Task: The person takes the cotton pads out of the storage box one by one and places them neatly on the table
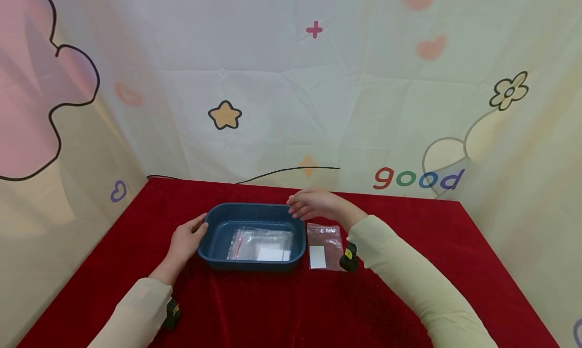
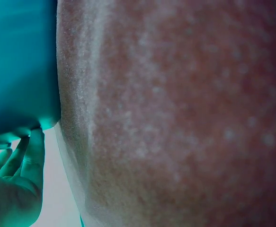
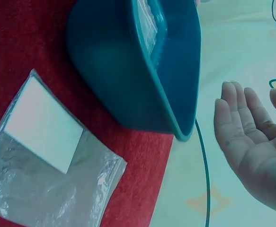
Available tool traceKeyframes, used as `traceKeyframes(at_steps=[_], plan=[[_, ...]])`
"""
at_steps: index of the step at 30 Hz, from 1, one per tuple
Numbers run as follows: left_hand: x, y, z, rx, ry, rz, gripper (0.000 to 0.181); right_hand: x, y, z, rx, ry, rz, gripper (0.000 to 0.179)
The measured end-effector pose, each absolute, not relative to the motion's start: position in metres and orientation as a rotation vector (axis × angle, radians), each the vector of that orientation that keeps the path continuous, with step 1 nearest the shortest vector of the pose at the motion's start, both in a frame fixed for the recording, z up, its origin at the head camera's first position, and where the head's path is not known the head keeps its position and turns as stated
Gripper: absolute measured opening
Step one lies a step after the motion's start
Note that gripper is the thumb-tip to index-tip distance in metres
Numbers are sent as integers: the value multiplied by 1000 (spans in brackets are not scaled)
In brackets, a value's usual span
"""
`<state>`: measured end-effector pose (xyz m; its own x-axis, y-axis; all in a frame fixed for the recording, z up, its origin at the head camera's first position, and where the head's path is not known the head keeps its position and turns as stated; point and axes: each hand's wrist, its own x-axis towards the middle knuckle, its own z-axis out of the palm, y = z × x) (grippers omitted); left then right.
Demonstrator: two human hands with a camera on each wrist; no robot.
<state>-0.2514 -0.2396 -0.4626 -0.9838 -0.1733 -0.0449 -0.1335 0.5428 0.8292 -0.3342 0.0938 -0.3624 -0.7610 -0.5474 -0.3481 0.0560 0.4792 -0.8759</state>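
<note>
A blue plastic basin stands on the red cloth, with several clear zip bags lying inside it, white cards showing in them. My left hand touches the basin's left side; in the left wrist view its fingertips press against the blue wall. My right hand hovers by the basin's far right corner, fingers loosely extended and nothing in them. In the right wrist view its palm shows bare beside the rim. One clear zip bag with a white card lies flat just right of the basin.
Red velvet cloth covers the table. Behind it and along both sides hangs a pale printed curtain. A small black wrist camera on my right sleeve overlaps the edge of the loose bag in the head view.
</note>
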Motion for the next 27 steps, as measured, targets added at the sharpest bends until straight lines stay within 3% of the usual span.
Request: traceKeyframes(at_steps=[27], plan=[[-251,-239,-463,263,-2723,-1464,50,-353,35,-371,-356,2025,-1027,49]])
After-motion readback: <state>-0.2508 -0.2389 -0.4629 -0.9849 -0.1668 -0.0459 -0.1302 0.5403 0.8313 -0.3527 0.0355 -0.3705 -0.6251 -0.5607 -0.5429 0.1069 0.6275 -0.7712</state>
